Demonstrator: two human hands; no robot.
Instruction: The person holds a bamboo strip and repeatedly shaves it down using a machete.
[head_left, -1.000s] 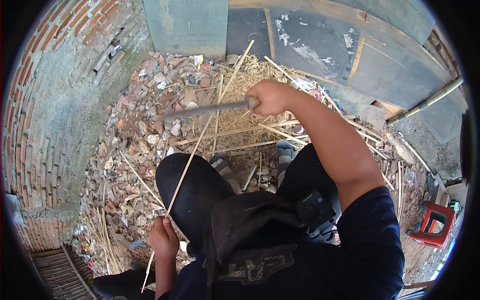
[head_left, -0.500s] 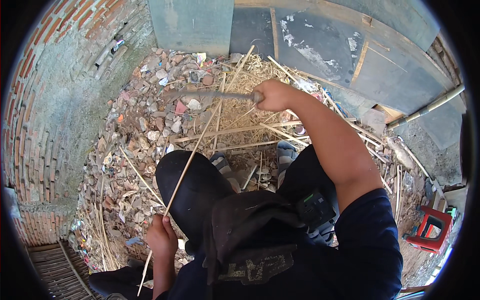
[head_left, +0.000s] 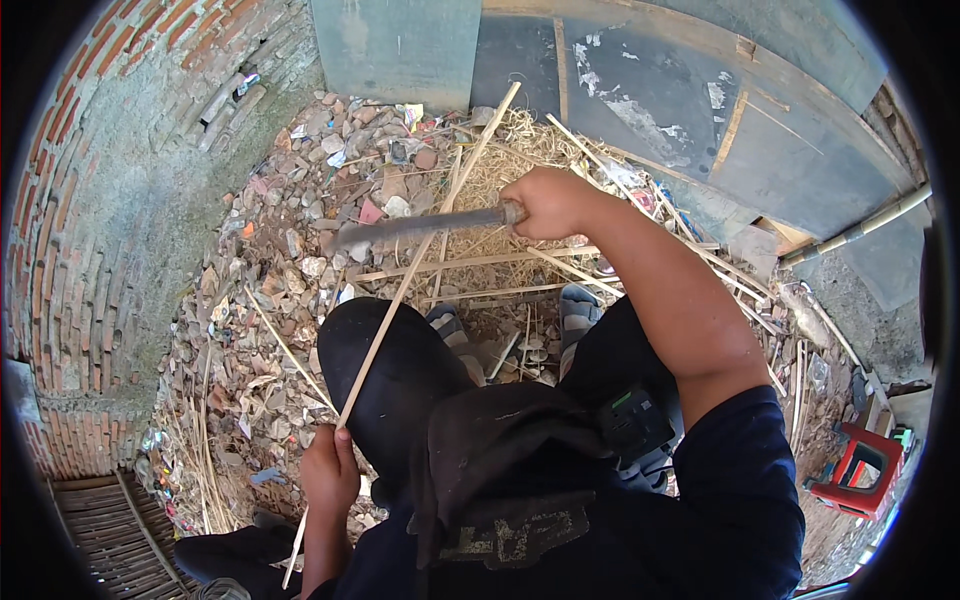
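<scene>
My left hand [head_left: 330, 468] is closed around a long, thin bamboo strip [head_left: 381, 337] at the lower left. The strip slants up and away across my left knee, past the wood shavings, with a short end below my hand. My right hand [head_left: 550, 203] grips the round handle of a machete [head_left: 420, 227] out in front of me. Its dark blade points left and crosses the strip's upper part in the picture; whether they touch I cannot tell.
Pale shavings [head_left: 520, 140] and loose bamboo strips [head_left: 480, 261] lie beyond my feet. Stony rubble [head_left: 290, 270] covers the ground by the brick wall [head_left: 80, 300]. Grey panels [head_left: 640, 100] stand at the back. A red plastic stool [head_left: 850, 490] lies at the right.
My right hand and the machete have come nearer to me; the blade, blurred before, now shows more sharply. My left hand keeps its hold on the strip. The whole view has shifted slightly.
</scene>
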